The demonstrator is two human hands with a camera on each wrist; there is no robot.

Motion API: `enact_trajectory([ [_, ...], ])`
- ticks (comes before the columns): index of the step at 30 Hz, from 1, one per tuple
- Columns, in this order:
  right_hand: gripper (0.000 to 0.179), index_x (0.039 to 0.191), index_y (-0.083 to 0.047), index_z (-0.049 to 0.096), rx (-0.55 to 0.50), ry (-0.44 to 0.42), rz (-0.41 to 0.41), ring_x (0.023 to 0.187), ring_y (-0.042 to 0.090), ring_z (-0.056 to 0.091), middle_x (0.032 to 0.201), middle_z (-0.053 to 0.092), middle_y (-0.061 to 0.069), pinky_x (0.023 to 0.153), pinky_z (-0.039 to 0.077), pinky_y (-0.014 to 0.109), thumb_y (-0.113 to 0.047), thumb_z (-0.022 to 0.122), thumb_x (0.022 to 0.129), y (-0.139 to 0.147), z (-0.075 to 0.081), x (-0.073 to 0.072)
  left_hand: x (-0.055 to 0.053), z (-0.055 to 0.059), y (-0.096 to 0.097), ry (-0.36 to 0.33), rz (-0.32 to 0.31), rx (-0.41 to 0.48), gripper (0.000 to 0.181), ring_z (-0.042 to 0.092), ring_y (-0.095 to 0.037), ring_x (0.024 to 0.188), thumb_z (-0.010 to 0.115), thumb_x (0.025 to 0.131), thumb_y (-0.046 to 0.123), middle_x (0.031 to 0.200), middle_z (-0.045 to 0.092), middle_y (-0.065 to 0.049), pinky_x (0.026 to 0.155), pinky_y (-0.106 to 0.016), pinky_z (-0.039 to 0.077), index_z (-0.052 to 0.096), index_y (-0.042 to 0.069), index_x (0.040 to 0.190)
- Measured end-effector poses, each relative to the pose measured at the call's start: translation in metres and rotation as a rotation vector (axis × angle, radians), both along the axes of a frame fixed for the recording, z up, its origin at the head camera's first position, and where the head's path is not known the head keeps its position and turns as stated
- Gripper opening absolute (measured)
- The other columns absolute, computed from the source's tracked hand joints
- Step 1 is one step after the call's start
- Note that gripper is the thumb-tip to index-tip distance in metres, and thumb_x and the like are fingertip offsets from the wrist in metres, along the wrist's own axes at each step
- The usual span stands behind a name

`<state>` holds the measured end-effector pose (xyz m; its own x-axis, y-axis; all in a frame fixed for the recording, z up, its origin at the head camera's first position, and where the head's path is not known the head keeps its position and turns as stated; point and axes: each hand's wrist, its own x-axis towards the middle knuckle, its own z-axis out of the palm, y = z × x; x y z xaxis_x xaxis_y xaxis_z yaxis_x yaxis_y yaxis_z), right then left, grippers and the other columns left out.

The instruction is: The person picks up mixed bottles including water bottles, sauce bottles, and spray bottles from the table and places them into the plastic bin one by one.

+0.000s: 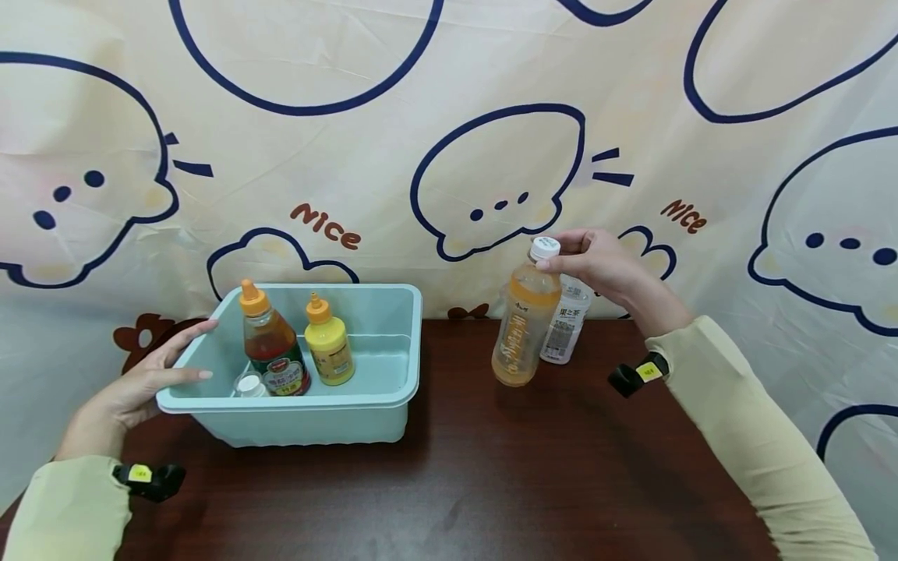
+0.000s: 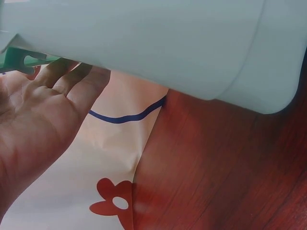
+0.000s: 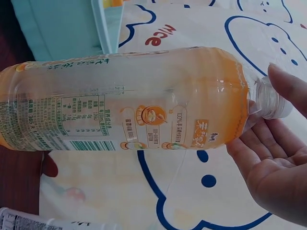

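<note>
My right hand [image 1: 596,261] pinches a clear plastic bottle [image 1: 517,327] with an orange label at its white cap and neck. That bottle leans slightly; whether its base touches the table I cannot tell. In the right wrist view the bottle [image 3: 158,103] stretches across the picture. My left hand [image 1: 143,382] holds the left rim of a light blue plastic basin [image 1: 309,425], thumb over the edge. Inside it are a brown sauce bottle [image 1: 277,351] with an orange cap, a yellow squeeze bottle [image 1: 330,347] and a white-capped container [image 1: 251,386], mostly hidden.
Behind the orange-labelled bottle stands a second bottle [image 1: 564,323] with a white label, partly covered. A dark brown table [image 1: 456,483] carries everything. A cartoon-printed cloth [image 1: 379,171] hangs along the table's back edge.
</note>
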<state>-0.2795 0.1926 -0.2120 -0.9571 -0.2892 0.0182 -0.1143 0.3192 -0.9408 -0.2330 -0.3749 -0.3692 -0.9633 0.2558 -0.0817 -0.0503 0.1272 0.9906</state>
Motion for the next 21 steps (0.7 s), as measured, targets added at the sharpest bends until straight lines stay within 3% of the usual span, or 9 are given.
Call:
enact_trajectory([
  [9, 0.052, 0.129, 0.002, 0.047, -0.038, 0.010, 0.011, 0.098, 0.015, 0.053, 0.100, 0.062, -0.003, 0.088, 0.042, 0.030, -0.008, 0.066, 0.082, -0.007, 0.008, -0.002, -0.001, 0.002, 0.001, -0.009, 0.010, -0.034, 0.072, 0.053, -0.004, 0.089, 0.054, 0.087, 0.002, 0.140, 0.006, -0.014, 0.069, -0.039, 0.054, 0.024, 0.041, 0.140],
  [17, 0.040, 0.121, 0.002, 0.055, -0.110, 0.038, 0.052, 0.094, 0.015, 0.054, 0.096, 0.063, -0.001, 0.082, 0.045, 0.025, -0.002, 0.063, 0.082, -0.011, 0.012, -0.004, 0.000, 0.001, 0.000, -0.011, 0.008, -0.031, 0.071, 0.054, -0.005, 0.089, 0.053, 0.087, 0.002, 0.140, 0.008, -0.013, 0.068, -0.040, 0.054, 0.025, 0.041, 0.140],
  [21, 0.032, 0.112, -0.001, 0.062, -0.143, 0.052, 0.071, 0.091, 0.014, 0.056, 0.093, 0.064, 0.000, 0.080, 0.046, 0.024, -0.001, 0.064, 0.081, -0.014, 0.015, -0.005, 0.000, 0.001, -0.001, -0.012, 0.004, -0.015, 0.070, 0.055, -0.007, 0.088, 0.053, 0.087, 0.001, 0.133, 0.019, -0.007, 0.068, -0.040, 0.054, 0.027, 0.040, 0.139],
])
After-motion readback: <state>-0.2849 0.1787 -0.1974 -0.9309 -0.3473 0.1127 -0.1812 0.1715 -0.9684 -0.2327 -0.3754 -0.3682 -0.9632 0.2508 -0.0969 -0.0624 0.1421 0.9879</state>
